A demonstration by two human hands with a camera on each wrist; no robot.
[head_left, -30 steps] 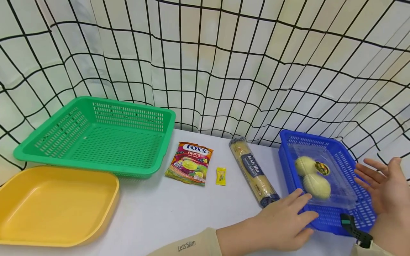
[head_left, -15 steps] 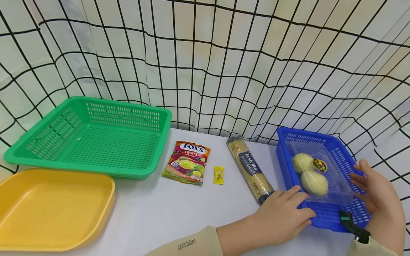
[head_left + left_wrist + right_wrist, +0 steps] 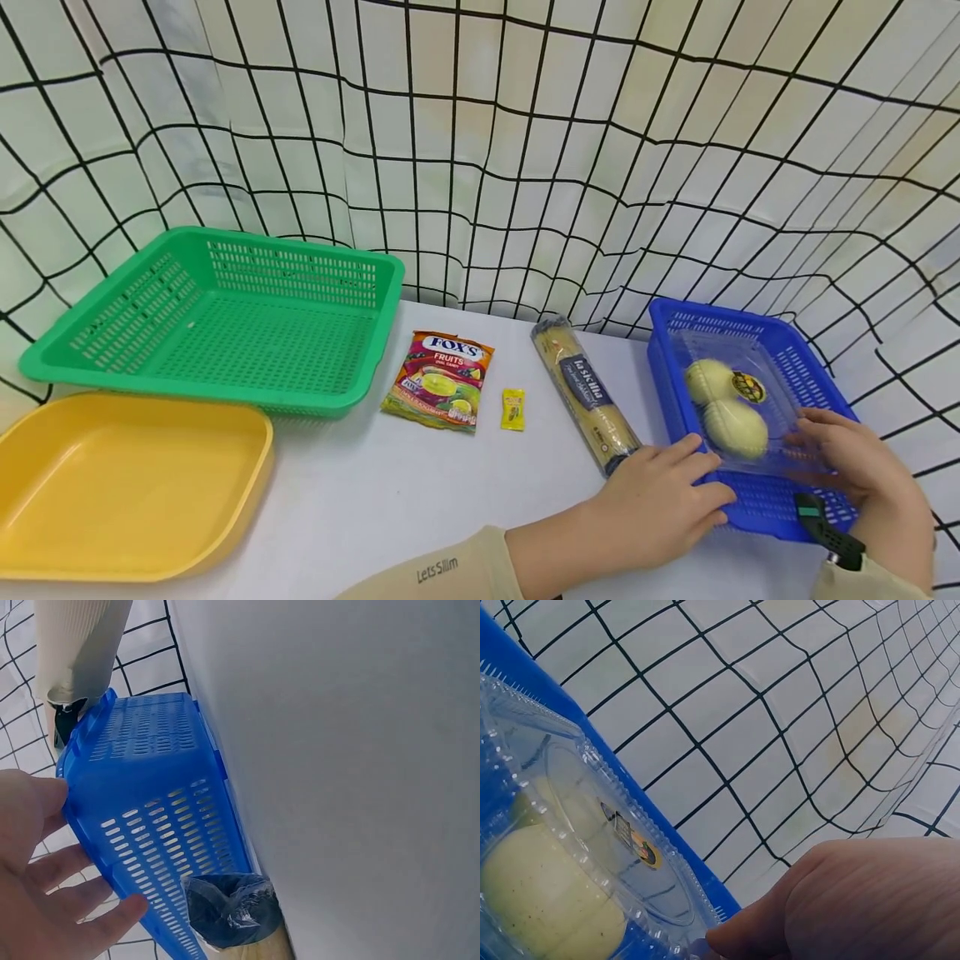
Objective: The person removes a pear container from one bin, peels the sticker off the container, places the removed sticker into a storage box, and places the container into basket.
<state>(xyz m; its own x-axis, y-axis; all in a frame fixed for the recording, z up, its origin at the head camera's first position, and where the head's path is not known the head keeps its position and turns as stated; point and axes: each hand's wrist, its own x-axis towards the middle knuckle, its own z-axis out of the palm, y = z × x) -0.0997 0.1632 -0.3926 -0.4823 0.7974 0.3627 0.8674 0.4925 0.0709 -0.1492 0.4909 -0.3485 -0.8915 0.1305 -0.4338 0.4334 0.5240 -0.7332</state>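
Inside a blue mesh basket (image 3: 757,504) lies a clear plastic clamshell box (image 3: 780,442) with two pale yellow-green round fruits (image 3: 737,429) and a black and yellow sticker. My right hand (image 3: 862,467) reaches over the basket's right side and holds the box by its right edge; its lower fingers are partly hidden. In the right wrist view the thumb (image 3: 742,934) lies at the box's toothed edge. My left hand (image 3: 663,504) rests on the basket's near left rim, fingers spread along it, as the left wrist view also shows (image 3: 45,877).
A pack of spaghetti (image 3: 585,392) lies left of the basket, its near end behind my left hand. Farther left are a small yellow sachet (image 3: 513,410) and a Fox's candy bag (image 3: 441,382). A green basket (image 3: 300,400) and a yellow tray (image 3: 258,467) stand at the left.
My right hand has turned over and come in from the basket's right side onto the clamshell box. The left hand stays on the rim.
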